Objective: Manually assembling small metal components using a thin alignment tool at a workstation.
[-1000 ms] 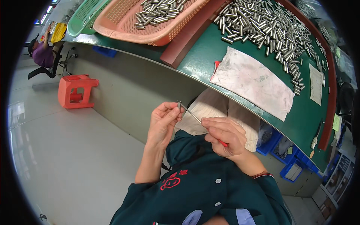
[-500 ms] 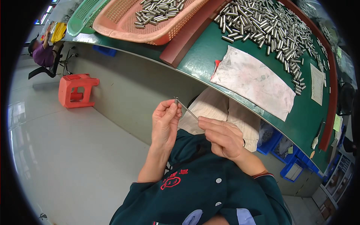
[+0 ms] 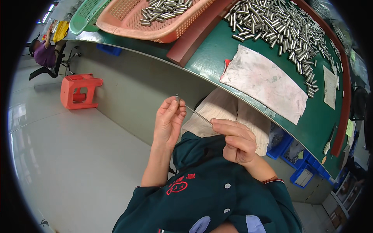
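Observation:
My left hand point(image 3: 168, 122) is raised in front of my lap, thumb and fingers pinching a small metal cylinder point(image 3: 177, 98). One end of the cylinder sticks up above the fingertips. My right hand point(image 3: 236, 140) grips a thin metal rod point(image 3: 199, 115), which slants up and left toward the left fingers. The rod's far tip lies beside those fingers, just below the cylinder's exposed end; whether the two touch I cannot tell. Ahead on the green table point(image 3: 206, 54) lies a big loose pile of similar metal cylinders point(image 3: 276, 31). A stained white cloth point(image 3: 266, 85) lies at the table's near edge.
A pink basket point(image 3: 116, 30) holding more cylinders and a green basket point(image 3: 79, 24) stand at the back left. A red-brown bar point(image 3: 190, 46) borders the work area. Blue bins point(image 3: 303, 176) sit under the table at right. Further left are a red stool point(image 3: 77, 91) and a seated person point(image 3: 44, 54).
My left hand has shifted slightly up and left with the cylinder. My right hand has moved a little to the right, and the rod's tip is now further from the cylinder's top end.

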